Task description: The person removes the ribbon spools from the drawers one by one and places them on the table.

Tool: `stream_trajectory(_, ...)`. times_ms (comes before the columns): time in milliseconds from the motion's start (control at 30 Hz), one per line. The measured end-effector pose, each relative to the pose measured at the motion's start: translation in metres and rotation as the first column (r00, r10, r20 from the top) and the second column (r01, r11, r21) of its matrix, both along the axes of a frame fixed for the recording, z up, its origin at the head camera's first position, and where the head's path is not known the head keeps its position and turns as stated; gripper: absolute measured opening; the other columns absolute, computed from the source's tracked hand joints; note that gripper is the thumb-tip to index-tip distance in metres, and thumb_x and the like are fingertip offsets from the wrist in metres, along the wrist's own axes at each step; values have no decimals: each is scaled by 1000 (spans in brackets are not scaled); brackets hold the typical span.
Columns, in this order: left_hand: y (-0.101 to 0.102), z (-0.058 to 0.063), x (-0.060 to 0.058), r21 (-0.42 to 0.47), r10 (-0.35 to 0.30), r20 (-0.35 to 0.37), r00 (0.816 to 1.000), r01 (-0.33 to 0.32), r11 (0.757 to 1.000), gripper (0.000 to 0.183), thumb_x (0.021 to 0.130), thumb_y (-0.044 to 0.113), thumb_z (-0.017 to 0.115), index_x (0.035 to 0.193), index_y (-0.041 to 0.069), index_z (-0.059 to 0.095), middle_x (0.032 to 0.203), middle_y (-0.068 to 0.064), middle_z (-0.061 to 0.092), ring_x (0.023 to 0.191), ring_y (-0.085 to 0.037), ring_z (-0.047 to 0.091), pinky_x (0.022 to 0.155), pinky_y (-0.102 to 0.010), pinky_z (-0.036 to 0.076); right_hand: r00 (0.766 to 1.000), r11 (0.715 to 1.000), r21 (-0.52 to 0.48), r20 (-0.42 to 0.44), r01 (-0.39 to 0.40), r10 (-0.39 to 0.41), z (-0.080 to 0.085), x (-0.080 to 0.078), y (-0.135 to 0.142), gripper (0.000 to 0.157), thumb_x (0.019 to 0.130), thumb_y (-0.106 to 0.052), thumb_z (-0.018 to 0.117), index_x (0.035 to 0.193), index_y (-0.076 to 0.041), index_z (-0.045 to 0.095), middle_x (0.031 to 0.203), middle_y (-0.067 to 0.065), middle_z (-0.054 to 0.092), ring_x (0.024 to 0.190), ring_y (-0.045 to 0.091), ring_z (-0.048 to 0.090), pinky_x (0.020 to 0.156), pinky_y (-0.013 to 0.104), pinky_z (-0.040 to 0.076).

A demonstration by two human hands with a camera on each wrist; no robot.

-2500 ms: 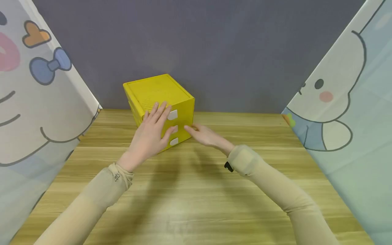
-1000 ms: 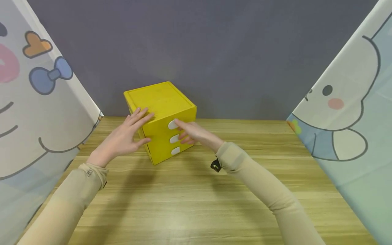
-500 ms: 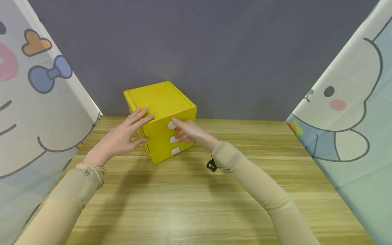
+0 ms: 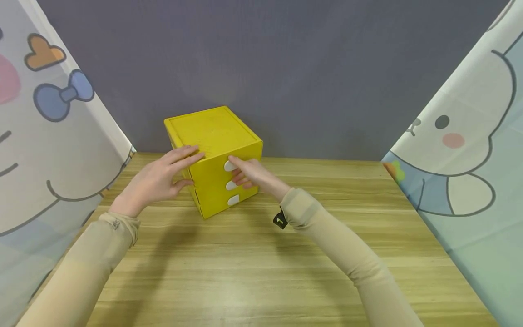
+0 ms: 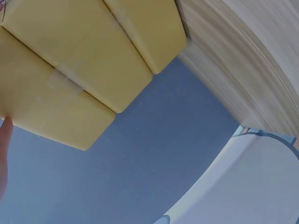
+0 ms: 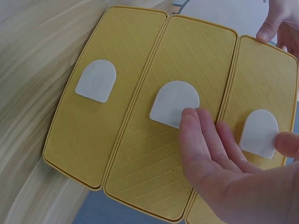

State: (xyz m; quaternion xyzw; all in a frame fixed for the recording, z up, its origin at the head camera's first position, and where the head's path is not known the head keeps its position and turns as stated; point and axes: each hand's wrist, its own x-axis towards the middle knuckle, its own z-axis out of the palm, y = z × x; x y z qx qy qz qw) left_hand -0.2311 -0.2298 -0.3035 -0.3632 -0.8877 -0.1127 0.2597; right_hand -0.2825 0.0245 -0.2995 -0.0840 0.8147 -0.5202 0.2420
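Note:
A yellow three-drawer box (image 4: 212,131) stands on the table in the head view, its front turned a little to the right. Each drawer carries a white rounded handle. My left hand (image 4: 153,184) rests at the box's near left top edge, fingers on top and thumb by the front corner. At the front is my right hand (image 4: 255,175); its thumb touches the top handle (image 6: 259,133). Its other fingers reach loosely over the middle drawer, the fingertips by the middle handle (image 6: 175,100). The bottom handle (image 6: 97,80) is untouched. All the drawers look closed.
The wood-grain table (image 4: 245,268) stretches in front of the box. Behind it rises a grey back panel (image 4: 286,81). Cartoon-printed cloth walls flank the table on the left (image 4: 57,150) and right (image 4: 470,181).
Over the earlier frames, my left hand moved left from the front to the top left edge. My right hand rose to the top handle. Since half a second ago, both have barely shifted.

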Motion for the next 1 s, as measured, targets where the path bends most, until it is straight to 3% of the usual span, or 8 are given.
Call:
stream_trajectory(633,7,-3,-2,53,7,68,998,-10,999,76,75,4,79,143,12,46,149,-18,43,138,-35,40,101,-57,46,998,991,-122,34,63,-59,-3,1,2,55,98,-46,46,117,4,61,114,22,66,107,36,65,103,47,52)
stream_trajectory(1000,6,-6,2,96,27,79,996,-34,995,76,72,-2,79,141,13,49,147,-17,46,135,-36,43,96,-55,51,998,989,-128,25,68,-65,-5,7,1,54,97,-45,47,116,4,62,111,21,67,106,36,65,103,47,51)
